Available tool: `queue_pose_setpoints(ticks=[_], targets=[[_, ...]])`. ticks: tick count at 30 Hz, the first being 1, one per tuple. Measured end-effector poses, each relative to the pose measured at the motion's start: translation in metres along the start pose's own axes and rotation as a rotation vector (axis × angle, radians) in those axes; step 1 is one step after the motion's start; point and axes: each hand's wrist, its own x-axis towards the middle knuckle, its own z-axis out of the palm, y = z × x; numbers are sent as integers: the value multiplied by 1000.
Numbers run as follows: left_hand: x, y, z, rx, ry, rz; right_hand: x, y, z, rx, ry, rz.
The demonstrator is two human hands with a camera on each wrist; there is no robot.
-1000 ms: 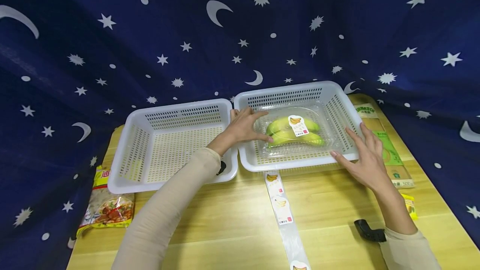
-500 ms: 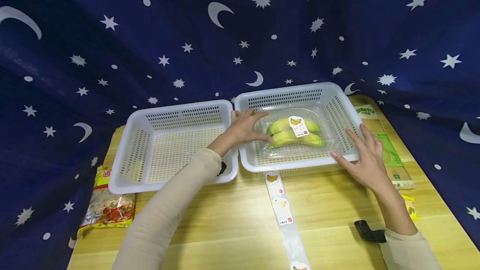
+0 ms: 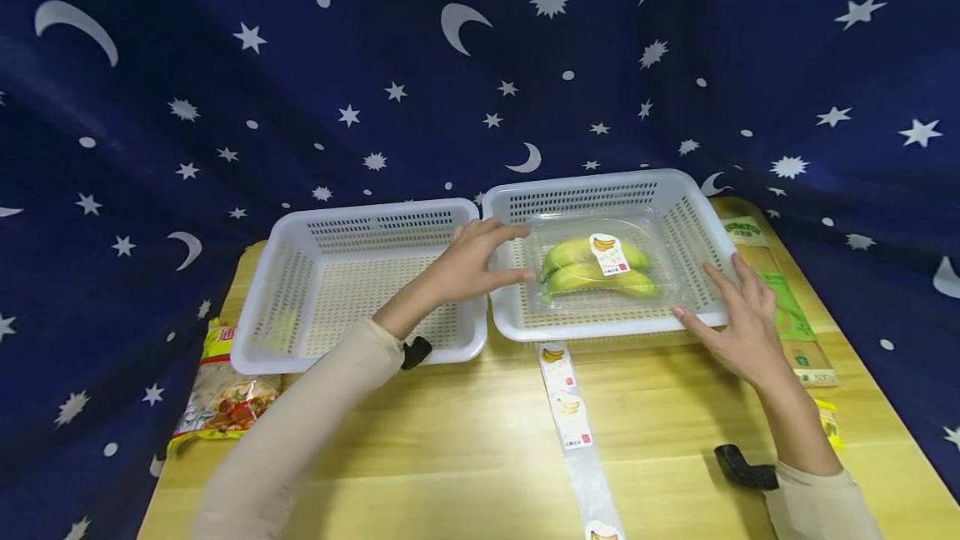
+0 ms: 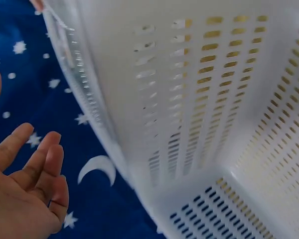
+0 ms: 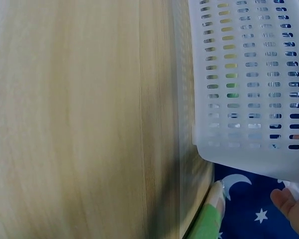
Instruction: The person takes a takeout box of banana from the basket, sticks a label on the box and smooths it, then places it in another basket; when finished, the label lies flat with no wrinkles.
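A clear plastic clamshell box (image 3: 660, 294) holds green-yellow bananas (image 3: 600, 277) and has a white banana sticker (image 3: 609, 253) on its lid. It lies inside the right white basket (image 3: 525, 333). My left hand (image 3: 468, 265) hovers over the neighbouring rims of the two baskets, fingertips pointing at the box's left end; in the left wrist view this left hand (image 4: 30, 184) shows loose fingers and an unfilled palm. Spread at the right basket's front right corner, my right hand (image 3: 742, 332) has its thumb by the front rim. Only part of the right hand (image 5: 295, 211) shows in the right wrist view.
Left of the right basket stands another white basket (image 3: 251, 357). A strip of banana stickers (image 3: 573, 419) runs down the wooden table (image 3: 450, 440). A food bag (image 3: 232, 394) lies at left; a green-and-brown package (image 3: 795, 315) and small yellow packet (image 3: 828, 423) lie at right.
My left hand has drawn back to the left from the box's left end. The right hand keeps its place at the basket corner. The head view has shifted slightly.
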Motion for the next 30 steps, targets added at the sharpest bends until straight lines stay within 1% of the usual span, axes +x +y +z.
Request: queue_pose_setpoints(ticks=[2, 5, 8, 11, 15, 18, 21, 24, 28, 30], targets=[[-13, 1, -4, -15, 30, 26, 2, 2, -1, -1, -1, -3], [-29, 1, -5, -54, 77, 48, 4, 7, -3, 1, 1, -8], [-40, 0, -2, -84, 107, 62, 6, 11, -6, 4, 6, -9], [-46, -2, 3, -94, 116, 66, 8, 15, -6, 12, 8, -7], [-56, -2, 8, -48, 123, 47, 11, 19, -6, 9, 0, -2], [-67, -1, 10, -15, 132, 28, 13, 23, -5, -3, -3, -9], [-81, 1, 10, -21, 153, 14, 13, 28, -5, -33, 7, -33], [-97, 2, 9, -37, 184, 7, 9, 32, -3, -80, 34, -56], [-117, -2, 8, -54, 227, -9, 5, 35, -2, -133, 71, -74], [-127, -4, 7, -61, 245, -23, 2, 35, -2, -139, 87, -81]])
